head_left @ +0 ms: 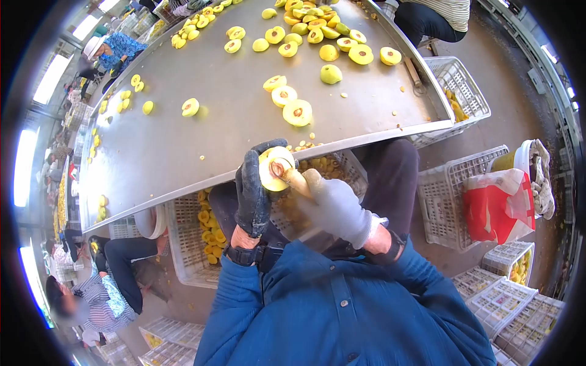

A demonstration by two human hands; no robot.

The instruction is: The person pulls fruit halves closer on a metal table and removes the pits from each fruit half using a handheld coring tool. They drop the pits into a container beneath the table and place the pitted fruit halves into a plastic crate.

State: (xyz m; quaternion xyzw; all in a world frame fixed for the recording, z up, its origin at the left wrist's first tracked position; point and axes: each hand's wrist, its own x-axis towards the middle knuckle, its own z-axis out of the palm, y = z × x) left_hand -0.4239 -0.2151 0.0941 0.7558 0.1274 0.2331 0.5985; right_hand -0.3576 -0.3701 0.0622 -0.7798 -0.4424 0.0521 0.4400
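My left hand, in a dark glove, grips a yellow peach half with its cut face and brown pit cavity showing. My right hand, in a pale grey glove, is closed around the wooden handle of a tool. The tool's tip is at the pit cavity; its exact shape is hidden. Both hands are just off the near edge of the metal table. Just beyond them on the table lie cut halves, the nearest one with its pit side up.
More halves lie farther up the table beside a wooden-handled tool. Crates of fruit stand under the table and at the right, with a red bag. Other people sit at left and top right.
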